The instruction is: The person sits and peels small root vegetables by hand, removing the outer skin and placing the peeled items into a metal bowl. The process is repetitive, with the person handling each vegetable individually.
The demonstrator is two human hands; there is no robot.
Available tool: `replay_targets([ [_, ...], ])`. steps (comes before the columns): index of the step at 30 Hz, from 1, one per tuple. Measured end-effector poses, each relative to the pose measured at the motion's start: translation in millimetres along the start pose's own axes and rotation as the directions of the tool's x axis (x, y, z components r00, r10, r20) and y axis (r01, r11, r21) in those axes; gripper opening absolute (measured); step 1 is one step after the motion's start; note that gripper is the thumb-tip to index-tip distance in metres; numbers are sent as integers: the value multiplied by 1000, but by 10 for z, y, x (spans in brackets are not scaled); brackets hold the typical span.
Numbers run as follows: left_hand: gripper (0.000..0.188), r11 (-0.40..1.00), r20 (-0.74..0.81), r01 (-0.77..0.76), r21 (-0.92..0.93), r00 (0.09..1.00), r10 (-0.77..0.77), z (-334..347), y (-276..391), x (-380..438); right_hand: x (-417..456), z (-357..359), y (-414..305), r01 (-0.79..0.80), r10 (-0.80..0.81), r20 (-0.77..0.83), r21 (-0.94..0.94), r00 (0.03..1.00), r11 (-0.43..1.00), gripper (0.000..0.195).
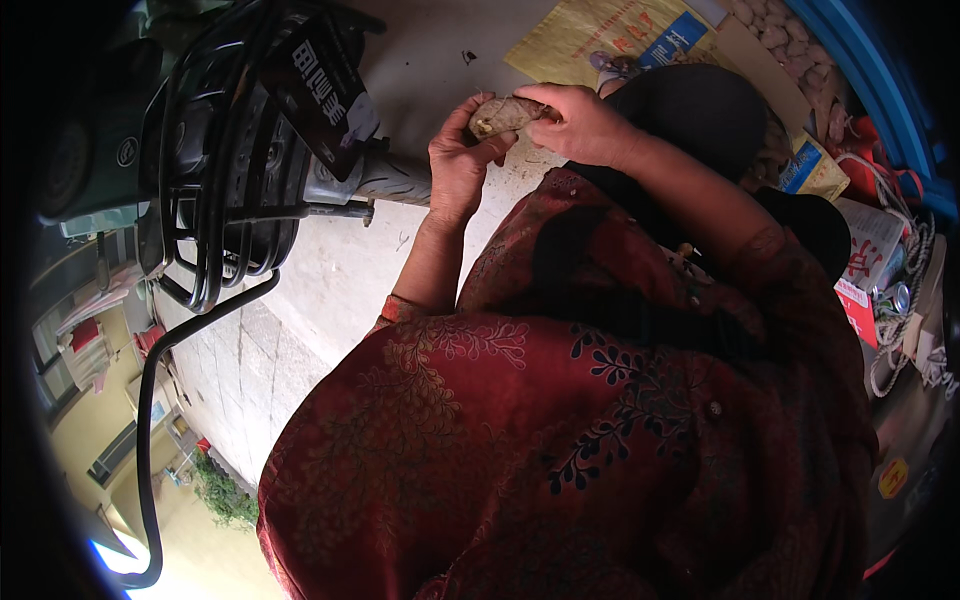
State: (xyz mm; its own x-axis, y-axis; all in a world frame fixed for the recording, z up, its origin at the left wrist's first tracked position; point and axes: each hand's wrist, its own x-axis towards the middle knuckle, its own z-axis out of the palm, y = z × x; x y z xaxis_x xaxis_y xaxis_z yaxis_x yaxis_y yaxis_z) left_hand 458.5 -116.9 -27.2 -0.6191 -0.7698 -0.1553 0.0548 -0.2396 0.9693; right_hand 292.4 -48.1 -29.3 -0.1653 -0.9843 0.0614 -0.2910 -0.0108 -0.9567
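Observation:
Between both hands, above the concrete floor, is a brownish tuber [504, 118] with fine hair-like roots and a pale yellowish spot on its skin. My left hand [461, 154] grips its left end, the thumb along the lower side and the fingers behind. The thumb and fingers of my right hand [576, 124] pinch the right end, so part of that end is hidden. Beyond the right forearm, several similar pinkish-brown tubers [776, 34] lie heaped at the upper right, beside yellow printed sacks [577, 41].
A vehicle's black tubular rack [214, 150] and tyre [394, 178] stand close to the left hand. A blue plastic rim [870, 82] curves around the upper right. Rope [911, 262], drink cans [896, 296] and printed packaging [862, 240] lie at the right.

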Motion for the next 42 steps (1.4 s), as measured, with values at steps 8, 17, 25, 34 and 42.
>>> replay_targets([
  [8,51,969,-40,-31,244,998,42,145,17,-75,20,-28,-80,-8,35,85,-301,996,954,26],
  [17,42,990,-4,134,-53,991,-134,-5,78,-39,-4,-63,-44,-211,185,173,143,967,967,31],
  [25,43,999,2,18,50,1000,-18,33,7,-60,50,-70,-32,-303,268,260,104,928,947,43],
  [34,38,999,-55,7,47,998,-5,29,56,-47,22,-52,-42,-314,286,226,102,931,944,42],
  [42,24,997,-118,-19,-74,993,10,9,-21,-38,-4,-54,-83,-260,226,269,97,936,961,32],
])
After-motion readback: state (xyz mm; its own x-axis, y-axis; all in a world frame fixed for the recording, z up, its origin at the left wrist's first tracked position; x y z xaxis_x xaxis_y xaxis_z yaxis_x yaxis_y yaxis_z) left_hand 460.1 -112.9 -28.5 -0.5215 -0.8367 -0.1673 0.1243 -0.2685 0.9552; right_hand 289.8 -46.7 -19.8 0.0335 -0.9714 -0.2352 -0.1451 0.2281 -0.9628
